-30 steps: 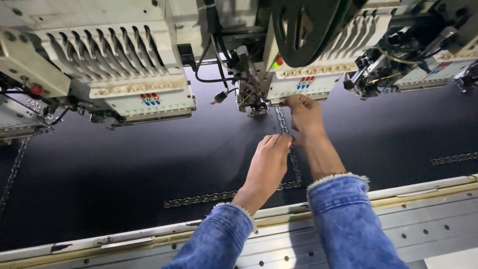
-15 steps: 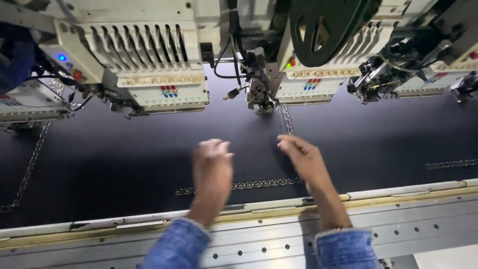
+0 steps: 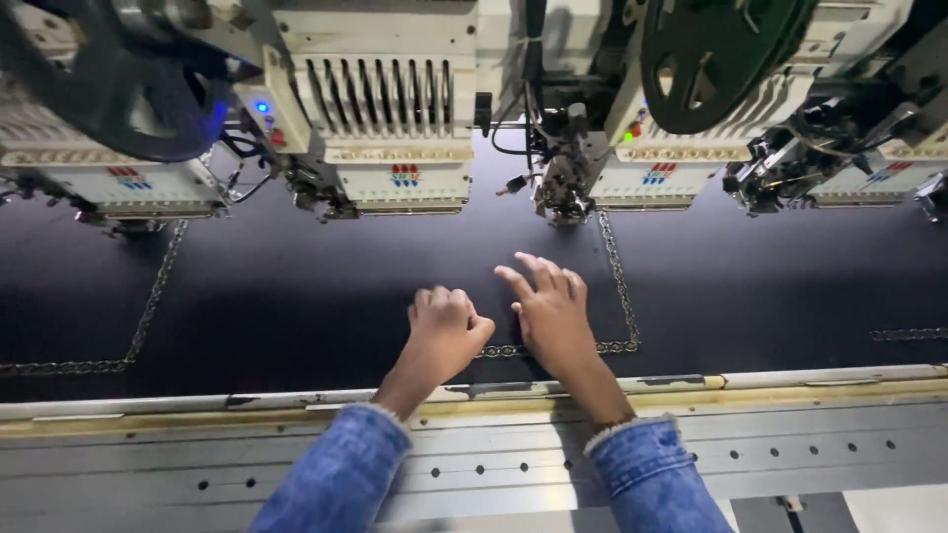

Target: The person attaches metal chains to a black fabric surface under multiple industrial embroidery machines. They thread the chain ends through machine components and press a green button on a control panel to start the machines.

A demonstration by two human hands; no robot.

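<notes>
Both my hands rest on a stretched black fabric (image 3: 326, 286) under a row of embroidery machine heads. My left hand (image 3: 446, 326) is curled into a loose fist, knuckles down on the cloth, holding nothing. My right hand (image 3: 551, 308) lies flat with fingers spread, pressing the fabric right beside a stitched chain-pattern border (image 3: 620, 286) that runs down from the needle head (image 3: 565, 188) and turns along under my palms. Blue denim sleeves cover both forearms.
Several white embroidery heads (image 3: 395, 128) hang over the cloth, with a green reel (image 3: 711, 54) at the upper right and a dark reel (image 3: 109, 89) at the upper left. A metal frame rail (image 3: 790, 395) with holes runs along the near edge. Another stitched border (image 3: 148, 306) lies left.
My hands drew back from the needle head toward the near edge, then came together side by side. The view shifted right, so the heads appear further left.
</notes>
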